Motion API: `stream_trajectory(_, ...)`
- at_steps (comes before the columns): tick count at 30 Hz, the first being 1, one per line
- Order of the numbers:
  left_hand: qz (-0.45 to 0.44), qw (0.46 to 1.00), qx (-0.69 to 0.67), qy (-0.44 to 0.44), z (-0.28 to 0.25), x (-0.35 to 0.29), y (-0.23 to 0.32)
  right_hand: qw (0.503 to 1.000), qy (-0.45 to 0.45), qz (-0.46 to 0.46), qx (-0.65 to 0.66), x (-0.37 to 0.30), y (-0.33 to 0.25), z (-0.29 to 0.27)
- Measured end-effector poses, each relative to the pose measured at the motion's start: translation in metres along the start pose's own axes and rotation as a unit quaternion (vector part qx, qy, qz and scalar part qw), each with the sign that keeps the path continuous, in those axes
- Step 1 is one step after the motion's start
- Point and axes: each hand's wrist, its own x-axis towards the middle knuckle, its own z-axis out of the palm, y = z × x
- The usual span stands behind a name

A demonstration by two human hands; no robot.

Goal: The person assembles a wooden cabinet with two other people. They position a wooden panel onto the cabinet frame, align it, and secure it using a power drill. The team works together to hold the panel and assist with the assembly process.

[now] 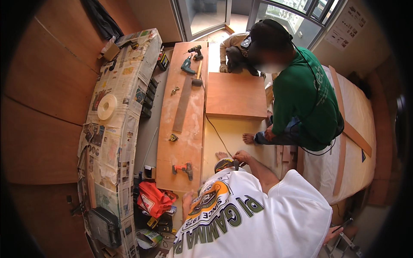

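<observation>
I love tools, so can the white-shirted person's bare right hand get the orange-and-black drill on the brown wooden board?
Probably yes: the drill lies uncovered on the board, left of the right hand, though a dark, orange-marked object sits between them.

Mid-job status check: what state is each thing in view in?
Right hand: at a dark object, grip unclear
Left hand: beside the wooden board, grip unclear
Red-and-black drill: resting on the board
Teal drill: lying on its side
Mallet: lying down
Glass door: open
Black case: closed
Red bag: crumpled
</observation>
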Motion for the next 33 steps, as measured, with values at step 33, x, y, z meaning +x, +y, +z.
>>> stream_trajectory(33,-0.005,1.0,0.006,0.015,0.029,-0.03,0.029,1.0,0.007,-0.01,-0.025,0.02,0.012,-0.001)
